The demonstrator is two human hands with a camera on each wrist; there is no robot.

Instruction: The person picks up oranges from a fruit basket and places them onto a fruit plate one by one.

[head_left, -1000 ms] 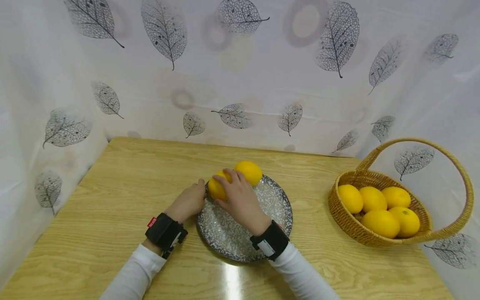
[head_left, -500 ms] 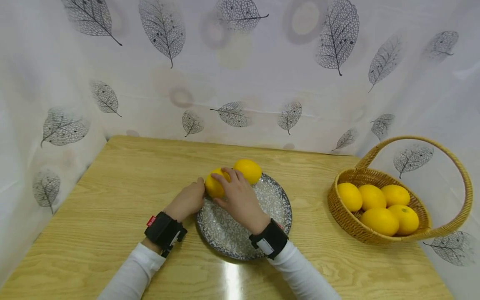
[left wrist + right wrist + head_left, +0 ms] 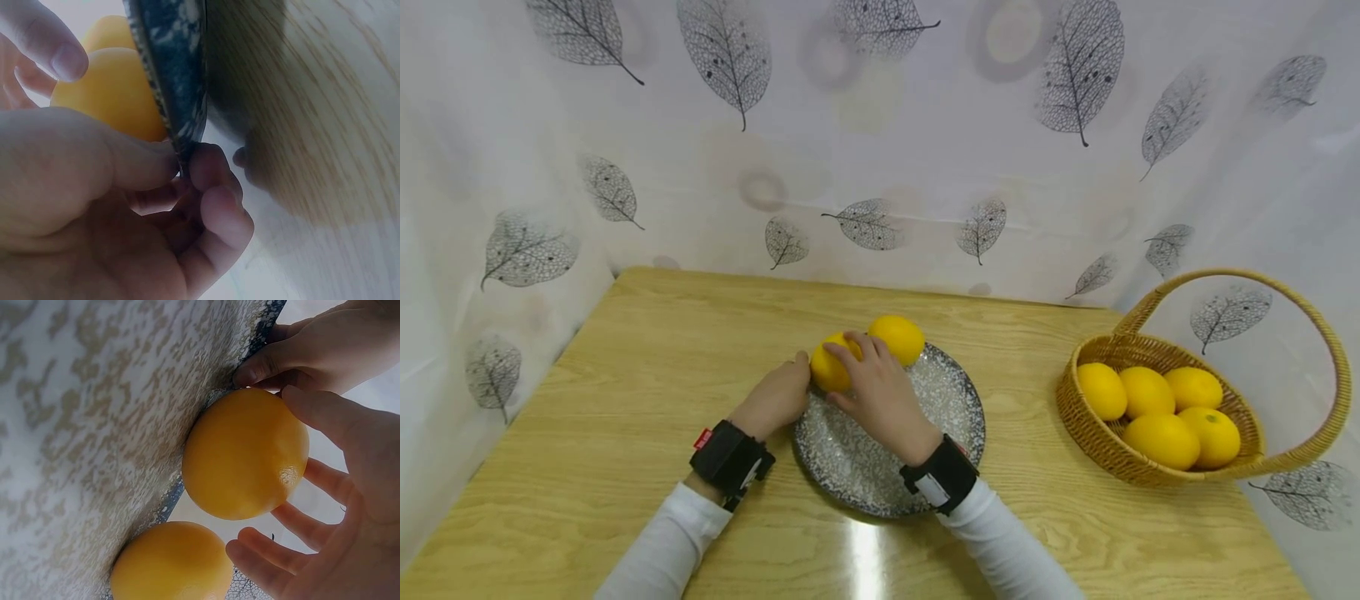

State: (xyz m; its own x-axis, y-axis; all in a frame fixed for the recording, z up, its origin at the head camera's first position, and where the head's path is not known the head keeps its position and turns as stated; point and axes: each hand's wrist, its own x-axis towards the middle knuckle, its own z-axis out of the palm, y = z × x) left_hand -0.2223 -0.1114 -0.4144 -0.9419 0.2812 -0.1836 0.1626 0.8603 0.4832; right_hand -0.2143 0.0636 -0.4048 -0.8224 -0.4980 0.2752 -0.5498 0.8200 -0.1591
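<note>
A round speckled plate (image 3: pixel 880 467) with a dark rim lies on the table. My left hand (image 3: pixel 775 398) pinches its left rim; in the left wrist view the thumb of that hand (image 3: pixel 94 187) is on the upper side and curled fingers are underneath. One yellow fruit (image 3: pixel 830 367) sits at the plate's rim, and my right hand (image 3: pixel 887 400) holds it with curved fingers. In the right wrist view the thumb and fingers of my right hand (image 3: pixel 362 506) lie around this fruit (image 3: pixel 244 453). Beside it, a second yellow fruit (image 3: pixel 898 339) rests at the far rim.
On the right of the table stands a wicker basket (image 3: pixel 1090 442) with a tall handle, holding several yellow fruits (image 3: pixel 1161 441). A leaf-patterned cloth (image 3: pixel 880 142) hangs behind the wooden table (image 3: pixel 647 375) and along its sides.
Compared with one second ago, the fruit under my right hand has shifted slightly to the left, closer to my left hand. Both hands have kept nearly the same place.
</note>
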